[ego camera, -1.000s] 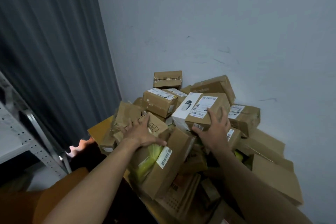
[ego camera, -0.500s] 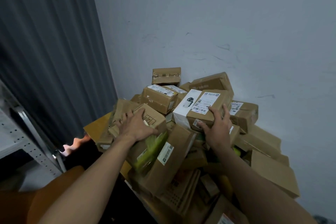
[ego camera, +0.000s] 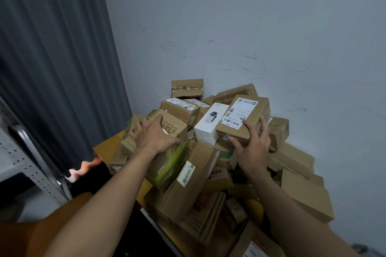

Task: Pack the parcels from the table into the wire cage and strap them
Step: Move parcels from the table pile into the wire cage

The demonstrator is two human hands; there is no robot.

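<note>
Packing looks barely begun: the bench (ego camera: 106,147) is heaped with parcels (ego camera: 200,175) against the wall (ego camera: 271,37), and no wire cage or strap is in sight. The left grip (ego camera: 154,137) clasps a symbol-printed carton (ego camera: 173,126), and the right grip (ego camera: 252,148) clutches a labelled parcel (ego camera: 242,115) atop the heap, beside a white product box (ego camera: 208,127). The rest lean loose all round, likely to slide; a grey curtain (ego camera: 52,58) hangs left.

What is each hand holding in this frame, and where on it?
The left hand grips the symbol-printed box over its top and left edge. The right hand grips the labelled box at its near right corner.
</note>
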